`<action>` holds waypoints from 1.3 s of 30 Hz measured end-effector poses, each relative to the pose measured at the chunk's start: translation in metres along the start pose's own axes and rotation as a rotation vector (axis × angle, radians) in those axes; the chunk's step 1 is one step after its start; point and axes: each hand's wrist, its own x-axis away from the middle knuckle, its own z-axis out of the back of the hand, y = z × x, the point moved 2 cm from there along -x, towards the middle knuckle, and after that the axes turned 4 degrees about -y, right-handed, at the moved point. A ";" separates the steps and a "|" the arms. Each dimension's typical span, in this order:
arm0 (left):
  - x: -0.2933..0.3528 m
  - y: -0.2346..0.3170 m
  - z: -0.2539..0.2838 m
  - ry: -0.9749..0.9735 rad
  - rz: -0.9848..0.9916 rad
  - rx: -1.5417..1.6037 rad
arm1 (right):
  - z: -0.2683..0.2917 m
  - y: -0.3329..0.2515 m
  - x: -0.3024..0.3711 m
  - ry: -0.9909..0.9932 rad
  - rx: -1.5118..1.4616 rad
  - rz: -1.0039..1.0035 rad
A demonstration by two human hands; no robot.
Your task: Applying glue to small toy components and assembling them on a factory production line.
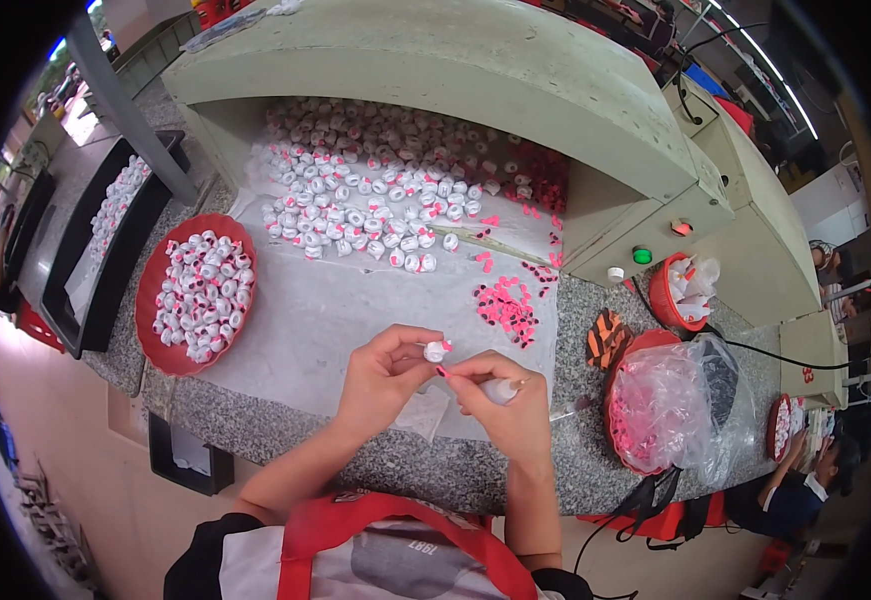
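Observation:
Over the front of the white sheet, my left hand (380, 378) is closed, pinching a small white round piece (434, 352) with a pink bit on its side. Close beside it, my right hand (513, 412) pinches a small pink-and-dark piece (442, 371) at the fingertips. A small white bottle (500, 391) with a thin tip is also tucked in the right hand's grip; its lower part is hidden by the fingers. The two held pieces are nearly touching. Loose pink and dark pieces (507, 310) lie spread on the sheet beyond my right hand.
Many similar white pieces (355, 205) fill the pale green hooded housing (435, 60). A red dish (142, 310) of them stands left, near a black tray (63, 300). To the right are a plastic bag (665, 400) on a red dish, an orange-red cup (663, 295) and a co-worker (805, 490).

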 end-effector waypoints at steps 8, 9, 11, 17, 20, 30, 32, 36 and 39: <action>0.006 0.013 0.006 -0.062 -0.184 -0.023 | -0.006 -0.008 0.000 -0.003 0.107 -0.021; 0.009 0.016 0.007 -0.058 -0.183 -0.020 | -0.008 -0.008 0.000 -0.006 0.110 -0.023; 0.011 0.020 0.007 -0.097 -0.175 0.005 | -0.009 -0.006 0.001 0.080 0.148 -0.014; 0.008 0.018 0.007 -0.175 0.021 0.269 | -0.011 -0.009 0.008 0.081 0.064 0.158; 0.010 0.017 -0.004 -0.125 -0.127 0.165 | -0.006 -0.003 0.009 0.098 0.051 0.178; -0.011 -0.023 -0.003 0.033 0.120 0.336 | 0.003 0.025 -0.015 0.123 0.273 0.161; 0.000 -0.019 -0.003 0.031 0.220 0.420 | -0.005 0.019 0.000 0.125 0.242 0.341; 0.009 0.011 -0.005 -0.061 0.044 0.182 | 0.001 0.019 0.002 0.047 0.055 0.426; 0.022 0.024 -0.005 -0.197 -0.098 0.051 | 0.004 0.018 0.006 -0.080 -0.192 0.345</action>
